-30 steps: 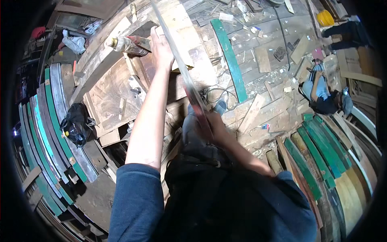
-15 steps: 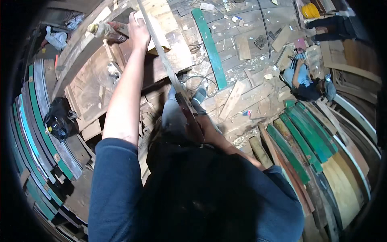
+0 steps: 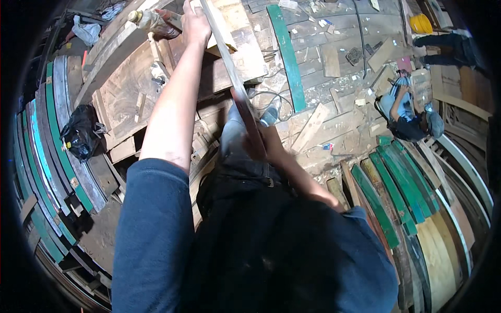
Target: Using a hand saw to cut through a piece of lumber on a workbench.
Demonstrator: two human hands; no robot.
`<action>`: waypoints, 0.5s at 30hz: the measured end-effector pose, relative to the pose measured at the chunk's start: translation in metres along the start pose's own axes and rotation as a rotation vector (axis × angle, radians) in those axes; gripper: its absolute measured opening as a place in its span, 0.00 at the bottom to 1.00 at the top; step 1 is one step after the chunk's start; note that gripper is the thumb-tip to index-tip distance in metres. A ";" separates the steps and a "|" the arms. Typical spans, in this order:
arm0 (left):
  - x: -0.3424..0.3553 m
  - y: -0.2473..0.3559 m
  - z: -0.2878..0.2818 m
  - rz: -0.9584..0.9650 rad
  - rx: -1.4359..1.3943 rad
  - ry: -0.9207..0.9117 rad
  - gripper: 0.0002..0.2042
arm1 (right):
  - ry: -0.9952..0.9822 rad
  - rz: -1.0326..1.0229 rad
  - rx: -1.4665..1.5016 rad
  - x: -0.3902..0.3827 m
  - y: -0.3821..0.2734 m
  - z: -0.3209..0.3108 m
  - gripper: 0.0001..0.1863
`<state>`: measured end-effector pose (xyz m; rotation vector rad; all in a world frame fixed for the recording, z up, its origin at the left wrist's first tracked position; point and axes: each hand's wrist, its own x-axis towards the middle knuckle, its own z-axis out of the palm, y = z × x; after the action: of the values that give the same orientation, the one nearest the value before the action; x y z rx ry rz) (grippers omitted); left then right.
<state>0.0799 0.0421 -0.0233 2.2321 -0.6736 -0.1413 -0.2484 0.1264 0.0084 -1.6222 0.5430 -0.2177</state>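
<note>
My right hand (image 3: 269, 142) is wrapped round the dark reddish-brown handle (image 3: 250, 119) of a long handsaw, in front of my waist. Its narrow metal blade (image 3: 227, 58) slants away to the upper left, across a pale wooden board (image 3: 225, 34) on a low wooden bench (image 3: 252, 61). Close to the left of the blade, my left hand (image 3: 196, 27) grips the pale wood, its fingertips partly cut off by the top of the picture. Left of that hand, a clear plastic bottle (image 3: 151, 23) lies on the bench.
A green plank (image 3: 286, 57) and offcuts lie on the littered floor. At right, another person (image 3: 409, 112) sits low, near a yellow bucket (image 3: 420, 23); someone else's legs (image 3: 443, 47) show behind. Green boards (image 3: 404, 175) are stacked at right. A black bag (image 3: 81, 133) rests on planks at left.
The saw and my right hand have moved forward, away from my body. My left hand stays on the wood. The whole view has shifted slightly.
</note>
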 end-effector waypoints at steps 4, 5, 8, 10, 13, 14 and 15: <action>-0.008 0.013 -0.004 -0.070 0.069 -0.004 0.21 | -0.056 -0.062 0.060 -0.050 0.001 -0.004 0.09; -0.007 0.010 -0.003 -0.083 0.097 0.037 0.21 | -0.064 -0.034 0.107 -0.043 0.000 -0.005 0.09; -0.008 0.010 -0.003 -0.072 0.107 0.001 0.23 | -0.016 0.009 0.010 0.020 -0.009 -0.009 0.08; -0.008 0.013 0.007 -0.111 0.117 -0.003 0.23 | 0.105 -0.161 0.063 0.085 -0.010 -0.015 0.08; 0.006 -0.018 0.008 -0.043 -0.018 -0.024 0.23 | 0.207 -0.437 -0.008 0.117 -0.011 -0.005 0.06; 0.007 -0.028 0.004 -0.011 -0.036 -0.004 0.23 | 0.176 -0.349 0.070 0.106 -0.014 0.000 0.06; 0.001 -0.008 0.008 -0.073 0.038 0.001 0.22 | 0.122 -0.241 0.049 0.085 0.000 -0.006 0.06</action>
<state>0.0812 0.0409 -0.0343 2.2938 -0.5988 -0.1660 -0.1776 0.0810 -0.0059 -1.6320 0.4295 -0.5079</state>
